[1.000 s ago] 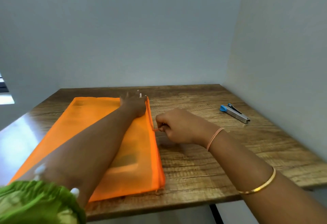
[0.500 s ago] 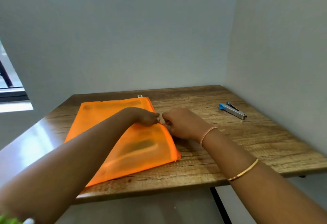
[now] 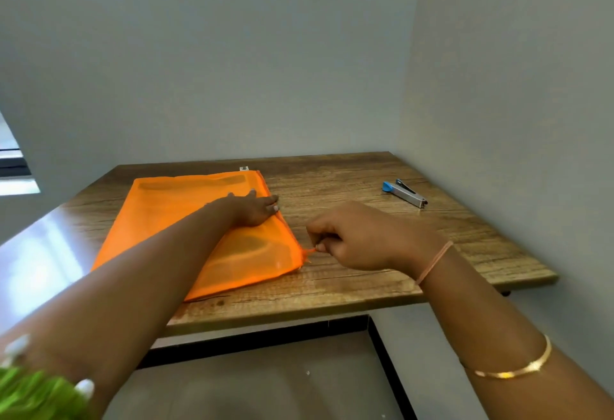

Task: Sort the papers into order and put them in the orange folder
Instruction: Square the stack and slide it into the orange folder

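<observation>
The orange folder (image 3: 172,217), a translucent mesh zip pouch, lies flat on the wooden table (image 3: 365,273), with dim shapes of papers showing through it. My left hand (image 3: 254,208) presses flat on the folder near its right edge, fingers spread. My right hand (image 3: 352,237) is closed in a pinch on the small orange zipper pull (image 3: 310,251) at the folder's near right corner. A white tab (image 3: 244,168) sticks out at the folder's far edge.
A blue and metal stapler (image 3: 403,193) lies on the table at the far right. Grey walls close off the back and right sides. The table's near edge runs just below the folder, with floor beneath.
My right hand has drawn the zipper pull along the folder's right edge toward me, down to the near corner. My left hand has gone from pinching beside it to lying flat on the folder.
</observation>
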### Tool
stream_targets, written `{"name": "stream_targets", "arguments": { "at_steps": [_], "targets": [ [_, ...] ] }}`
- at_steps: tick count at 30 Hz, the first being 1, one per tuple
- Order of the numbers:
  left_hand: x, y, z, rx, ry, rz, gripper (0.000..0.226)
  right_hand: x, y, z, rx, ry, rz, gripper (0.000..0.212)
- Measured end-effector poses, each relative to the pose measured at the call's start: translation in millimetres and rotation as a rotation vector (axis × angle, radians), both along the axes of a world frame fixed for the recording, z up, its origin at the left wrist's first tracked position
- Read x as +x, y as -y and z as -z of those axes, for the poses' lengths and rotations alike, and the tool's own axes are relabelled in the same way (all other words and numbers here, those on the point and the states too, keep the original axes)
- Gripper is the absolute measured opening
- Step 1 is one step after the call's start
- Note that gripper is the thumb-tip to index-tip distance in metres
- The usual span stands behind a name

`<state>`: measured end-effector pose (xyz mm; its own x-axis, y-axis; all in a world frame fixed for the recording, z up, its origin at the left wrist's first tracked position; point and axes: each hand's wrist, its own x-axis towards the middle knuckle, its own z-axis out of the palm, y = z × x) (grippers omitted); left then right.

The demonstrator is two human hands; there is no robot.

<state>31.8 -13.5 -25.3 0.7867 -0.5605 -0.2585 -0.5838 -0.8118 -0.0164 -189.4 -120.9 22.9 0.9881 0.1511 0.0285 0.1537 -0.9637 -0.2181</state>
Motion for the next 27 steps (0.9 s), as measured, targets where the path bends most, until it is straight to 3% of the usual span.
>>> {"name": "stream_targets", "arguments": {
  "at_steps": [1, 4, 6, 9, 12, 14, 16, 17, 22, 27],
  "targets": [
    [2, -1, 2, 0.009, -0.006, 0.001, 0.063, -7, -3, 2, -0.011, -0.002, 0.006, 0.028],
    [44, -1, 28, 0.009, 0.021, 0.0, 0.116, -16, -10, 11, -0.048, -0.012, 0.025, 0.026],
    [81, 5, 54, -0.039, 0.013, -0.04, 0.124, -18, -12, 18, -0.063, -0.022, 0.033, 0.029],
    [43, -2, 36, -0.113, 0.018, -0.074, 0.113, -19, -14, 22, -0.063, -0.015, 0.047, 0.031],
    [-10, -6, 11, -0.255, 0.035, -0.166, 0.061, -19, -14, 26, -0.014, -0.016, 0.086, 0.02],
    [-18, -10, 11, -0.575, 0.146, -0.243, 0.046, -18, -10, 26, 0.044, -0.036, 0.125, 0.015],
    [-19, -21, 9, -0.935, 0.264, -0.319, 0.035, -13, -8, 25, 0.131, -0.063, 0.17, 0.032],
    [-19, -29, 7, -1.001, 0.302, -0.351, 0.032, -10, -8, 25, 0.188, -0.058, 0.2, 0.038],
    [-4, -85, -1, -0.833, 0.431, -0.479, 0.034, 25, -24, 34, 0.439, 0.071, 0.379, 0.028],
    [4, -146, 7, -0.621, 0.343, -0.702, 0.041, 61, -52, 32, 0.579, -0.003, 0.416, 0.055]
  ]
}}
